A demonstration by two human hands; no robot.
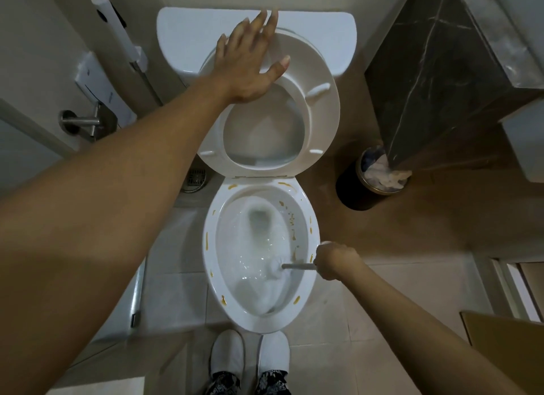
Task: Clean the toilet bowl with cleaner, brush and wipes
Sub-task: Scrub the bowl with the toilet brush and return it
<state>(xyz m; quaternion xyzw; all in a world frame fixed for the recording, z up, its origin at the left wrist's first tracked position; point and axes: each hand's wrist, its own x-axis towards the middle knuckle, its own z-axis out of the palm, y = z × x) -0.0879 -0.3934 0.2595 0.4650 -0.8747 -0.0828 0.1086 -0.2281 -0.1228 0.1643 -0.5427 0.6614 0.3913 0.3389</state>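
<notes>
From the head view, the left arm stretches long and nearly straight up the picture, and the left hand lies flat with fingers spread and straight against the raised white plastic toilet seat, fingertips reaching the white ceramic cistern behind; its grip is wide open and holds nothing. The right arm comes in from the lower right, bent at the wrist, and the right hand has its grip curled tightly round the grey handle of the white-headed toilet brush. The brush head sits inside the white oval ceramic toilet bowl, low on the right inner wall, in foamy water. Yellow-brown smears dot the bowl's rim. Two white slippers stand on the tiled floor just before the bowl. A round black waste bin with crumpled paper stands to the right.
</notes>
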